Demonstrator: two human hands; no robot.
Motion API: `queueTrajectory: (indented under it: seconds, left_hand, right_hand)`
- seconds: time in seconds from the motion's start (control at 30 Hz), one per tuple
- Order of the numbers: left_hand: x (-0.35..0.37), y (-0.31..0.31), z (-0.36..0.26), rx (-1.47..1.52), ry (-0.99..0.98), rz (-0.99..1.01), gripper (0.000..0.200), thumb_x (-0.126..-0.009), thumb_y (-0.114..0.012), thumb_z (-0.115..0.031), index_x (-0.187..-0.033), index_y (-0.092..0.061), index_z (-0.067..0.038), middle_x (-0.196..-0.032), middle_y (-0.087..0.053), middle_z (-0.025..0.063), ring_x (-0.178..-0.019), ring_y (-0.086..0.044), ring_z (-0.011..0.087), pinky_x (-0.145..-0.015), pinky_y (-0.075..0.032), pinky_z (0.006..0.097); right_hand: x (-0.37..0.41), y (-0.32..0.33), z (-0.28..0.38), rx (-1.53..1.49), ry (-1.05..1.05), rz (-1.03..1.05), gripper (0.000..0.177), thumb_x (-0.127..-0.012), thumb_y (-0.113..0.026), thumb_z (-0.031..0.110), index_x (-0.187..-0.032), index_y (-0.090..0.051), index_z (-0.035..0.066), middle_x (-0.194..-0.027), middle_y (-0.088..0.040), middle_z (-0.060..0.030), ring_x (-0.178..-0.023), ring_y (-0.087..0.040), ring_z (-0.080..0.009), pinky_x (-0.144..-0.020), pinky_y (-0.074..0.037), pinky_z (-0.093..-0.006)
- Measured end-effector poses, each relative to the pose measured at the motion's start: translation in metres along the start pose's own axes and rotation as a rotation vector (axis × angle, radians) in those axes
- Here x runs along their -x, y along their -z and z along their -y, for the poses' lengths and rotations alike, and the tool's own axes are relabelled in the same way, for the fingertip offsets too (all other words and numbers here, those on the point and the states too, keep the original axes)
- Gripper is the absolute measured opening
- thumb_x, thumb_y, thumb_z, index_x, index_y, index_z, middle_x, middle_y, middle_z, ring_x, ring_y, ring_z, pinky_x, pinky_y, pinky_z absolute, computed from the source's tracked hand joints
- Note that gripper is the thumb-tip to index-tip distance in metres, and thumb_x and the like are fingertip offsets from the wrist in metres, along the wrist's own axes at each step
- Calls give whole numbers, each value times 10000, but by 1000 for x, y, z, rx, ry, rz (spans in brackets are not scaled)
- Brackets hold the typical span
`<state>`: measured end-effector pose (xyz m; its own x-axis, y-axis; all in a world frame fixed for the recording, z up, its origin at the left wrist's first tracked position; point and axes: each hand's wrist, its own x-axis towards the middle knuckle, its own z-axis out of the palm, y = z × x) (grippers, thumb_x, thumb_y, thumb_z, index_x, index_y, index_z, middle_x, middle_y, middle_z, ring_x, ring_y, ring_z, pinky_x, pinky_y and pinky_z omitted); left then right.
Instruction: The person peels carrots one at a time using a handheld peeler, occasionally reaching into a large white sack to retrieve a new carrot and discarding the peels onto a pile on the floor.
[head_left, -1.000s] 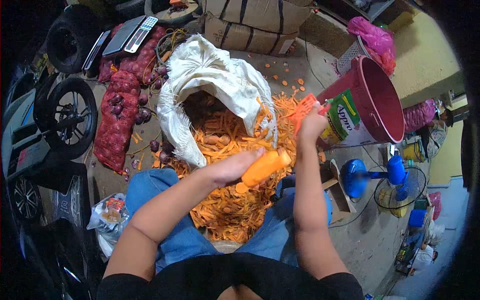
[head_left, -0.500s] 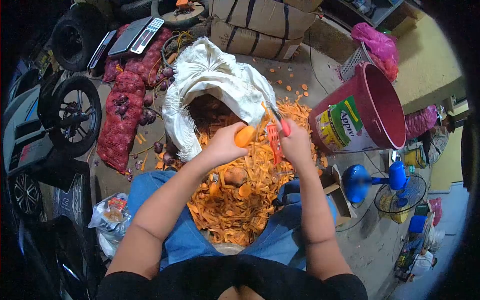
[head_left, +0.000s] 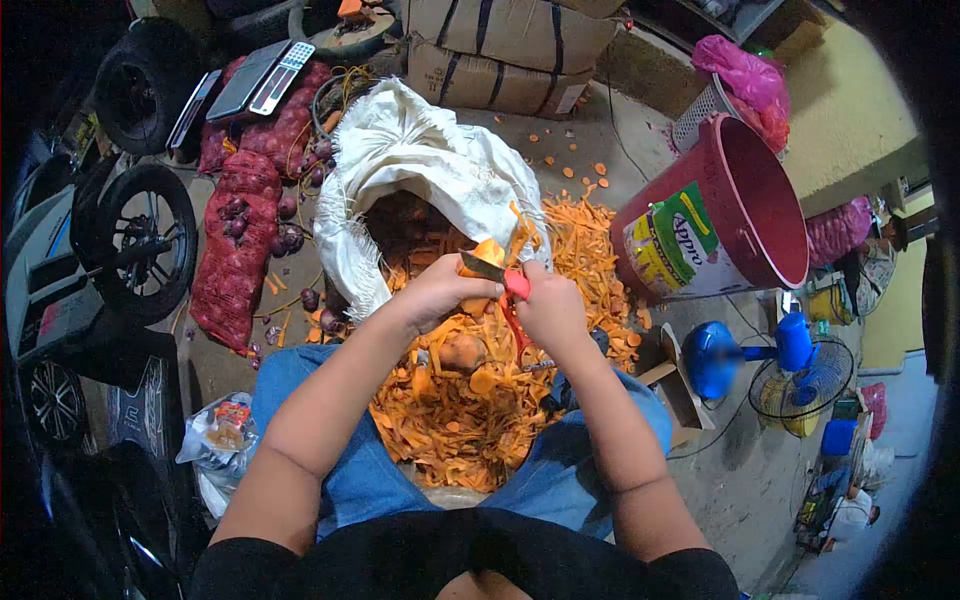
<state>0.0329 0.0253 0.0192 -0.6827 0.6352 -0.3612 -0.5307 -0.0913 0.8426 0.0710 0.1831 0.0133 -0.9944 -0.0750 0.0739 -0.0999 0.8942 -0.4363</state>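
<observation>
Fingers of my left hand (head_left: 438, 292) are curled closed around a carrot (head_left: 487, 250), held up over the middle of the floor pile with its far end showing. Those of my right hand (head_left: 552, 308) are closed on the red handle of a knife (head_left: 481, 266), its dark blade lying across the carrot; a red slotted peeler (head_left: 516, 338) hangs just below that same hand. I can't make out how it is held.

Nearest, between my jeans (head_left: 345, 475), lies a heap of orange peelings (head_left: 450, 425), with a rounder orange piece (head_left: 462, 351) on top. Beyond it a white sack (head_left: 430, 150) gapes open, more peelings inside its mouth. To the right a red bucket (head_left: 650, 195) leans, tilted; to the left lies a mesh bag of onions (head_left: 240, 270). Far off are strapped cartons (head_left: 500, 75).
</observation>
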Motion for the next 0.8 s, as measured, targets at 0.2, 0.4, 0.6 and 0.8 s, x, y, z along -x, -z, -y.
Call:
queueTrajectory:
  seconds: [0.2,0.4,0.6,0.8]
  left_hand:
    - [4,0,-1,-68,-53,44,227,-645,-595,-59,-852,-511,-15,-723,-537,28,-607,-502,91,-546,-406,220]
    - [21,-7,-8,-259,-41,113,300,-625,-615,-61,-890,-480,-18,-748,-506,13,-664,-479,75,-599,-400,217]
    - [20,5,-12,-695,-307,-110,331,-648,-615,-131,-923,-472,-17,-748,-487,26,-727,-455,89,-659,-383,239]
    - [15,13,-9,-1000,-550,-317,352,-579,-610,-81,-901,-489,-8,-808,-532,140,-765,-519,294,-679,-411,314]
  right_hand:
    - [2,0,0,97,40,-12,156,-654,-535,133,-753,-467,33,-563,-533,-151,-529,-540,-302,-494,-423,-404]
    - [-21,0,-27,136,-242,-46,192,-637,-528,145,-760,-494,2,-628,-545,-189,-605,-539,-350,-558,-433,-418]
    - [-19,-7,-17,45,-174,-31,149,-623,-508,103,-722,-489,-6,-638,-537,-214,-627,-534,-354,-592,-423,-427]
    - [-17,-4,-6,-107,-123,38,154,-712,-506,158,-748,-501,8,-668,-522,-212,-654,-509,-359,-572,-391,-410]
